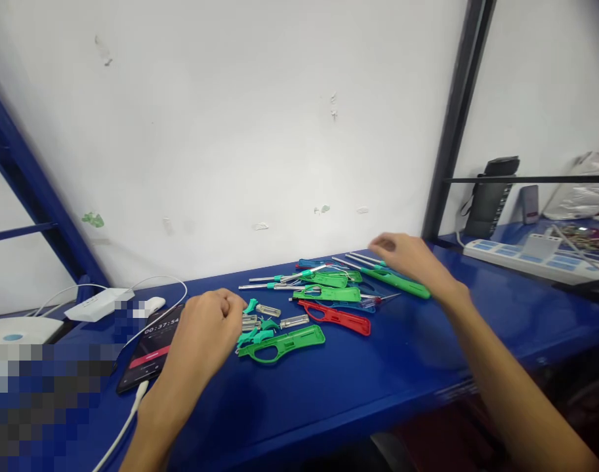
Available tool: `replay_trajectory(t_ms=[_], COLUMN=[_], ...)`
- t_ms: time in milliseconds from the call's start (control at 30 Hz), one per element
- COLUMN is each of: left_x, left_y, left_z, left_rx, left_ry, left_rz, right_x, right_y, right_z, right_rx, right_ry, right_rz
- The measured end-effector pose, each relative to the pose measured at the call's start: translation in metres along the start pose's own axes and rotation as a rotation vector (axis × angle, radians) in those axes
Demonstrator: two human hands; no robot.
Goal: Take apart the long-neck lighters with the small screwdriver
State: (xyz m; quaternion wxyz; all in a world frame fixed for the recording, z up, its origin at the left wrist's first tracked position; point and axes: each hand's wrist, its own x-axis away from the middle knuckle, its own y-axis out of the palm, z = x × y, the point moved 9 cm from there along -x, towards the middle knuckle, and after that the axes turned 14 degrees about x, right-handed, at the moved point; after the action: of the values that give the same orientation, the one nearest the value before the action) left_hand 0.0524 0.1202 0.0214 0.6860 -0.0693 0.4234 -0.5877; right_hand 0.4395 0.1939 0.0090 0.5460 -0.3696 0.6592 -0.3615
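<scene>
My left hand [214, 322] is closed beside small teal parts [260, 335] and clear pieces [294, 321]; what it holds, if anything, is hidden. My right hand [395, 252], fingers curled, hovers over the back right of the pile, near a green lighter [397, 282] with a metal rod; its fingertips are blurred. Between the hands lie a green half shell [292, 342], a red half shell [346, 318] and green shells with metal rods and wires [326, 294]. A screwdriver with a thin shaft [378, 299] lies among them.
A black phone [149, 354] with a white cable lies at the left, near a white power strip [97, 304]. At the right, another power strip [535, 259] lies behind a dark metal post [454, 118]. A white wall backs the blue table [368, 387].
</scene>
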Motion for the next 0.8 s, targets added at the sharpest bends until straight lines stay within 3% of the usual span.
replay_trajectory(t_ms=[133, 233, 467, 800], left_x=[0.004, 0.008, 0.009, 0.009], left_y=[-0.013, -0.023, -0.027, -0.026], left_z=[0.007, 0.012, 0.017, 0.017], left_rx=[0.028, 0.073, 0.086, 0.071], left_ry=[0.012, 0.023, 0.038, 0.099], left_rz=[0.113, 0.205, 0.229, 0.230], right_x=[0.038, 0.046, 0.046, 0.054], right_y=[0.020, 0.042, 0.062, 0.057], right_z=[0.049, 0.070, 0.076, 0.084], right_rx=[0.145, 0.216, 0.301, 0.302], right_ry=[0.020, 0.020, -0.017, 0.064], right_rz=[-0.031, -0.044, -0.066, 0.008])
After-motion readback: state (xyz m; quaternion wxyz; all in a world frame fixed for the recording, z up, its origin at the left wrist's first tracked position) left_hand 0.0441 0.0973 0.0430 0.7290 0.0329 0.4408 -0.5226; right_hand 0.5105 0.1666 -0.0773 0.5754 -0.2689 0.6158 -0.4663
